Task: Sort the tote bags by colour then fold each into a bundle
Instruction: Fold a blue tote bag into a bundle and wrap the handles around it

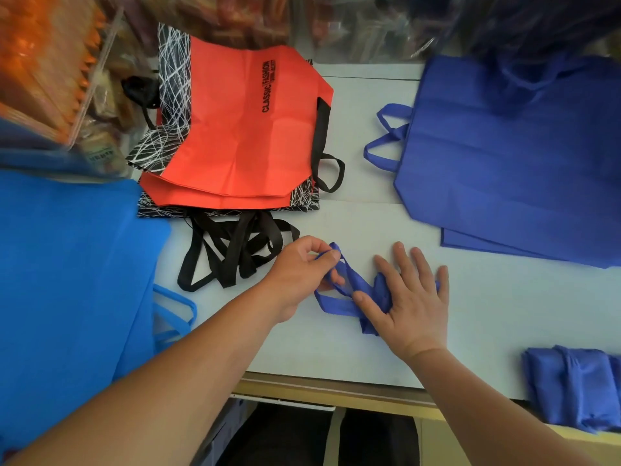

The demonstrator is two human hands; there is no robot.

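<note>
A folded dark blue tote bag [376,297] lies near the front of the white table [353,348]. My right hand [408,297] presses flat on it with straight fingers. My left hand [302,267] pinches one of its blue handle straps [336,299], lifted a little off the table. A stack of flat dark blue bags [504,156] lies at the right. A red bag [242,129] rests on black-and-white patterned bags [171,92] at the back left. A light blue bag [67,280] covers the left side. A folded dark blue bundle [571,385] sits at the front right.
Black handle straps [232,250] of the patterned bags sprawl just left of my left hand. Clear plastic packets of goods [67,62] crowd the back and left edges. The table's front edge [329,391] runs below my forearms.
</note>
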